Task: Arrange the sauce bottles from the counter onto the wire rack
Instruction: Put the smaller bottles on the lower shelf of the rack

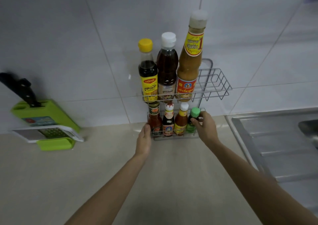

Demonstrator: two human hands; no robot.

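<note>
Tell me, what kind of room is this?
Most likely a kitchen: sauce bottles fill a wire rack on a tiled wall, a steel sink sits to the right, and a green knife block stands on the counter.

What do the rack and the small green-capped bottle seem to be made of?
Wire rack: thin metal wire, probably with a grey or chrome coating, judging by its open grid. Green-capped bottle: translucent green body, glass or plastic, not clear which; matte cap looks plastic.
</note>
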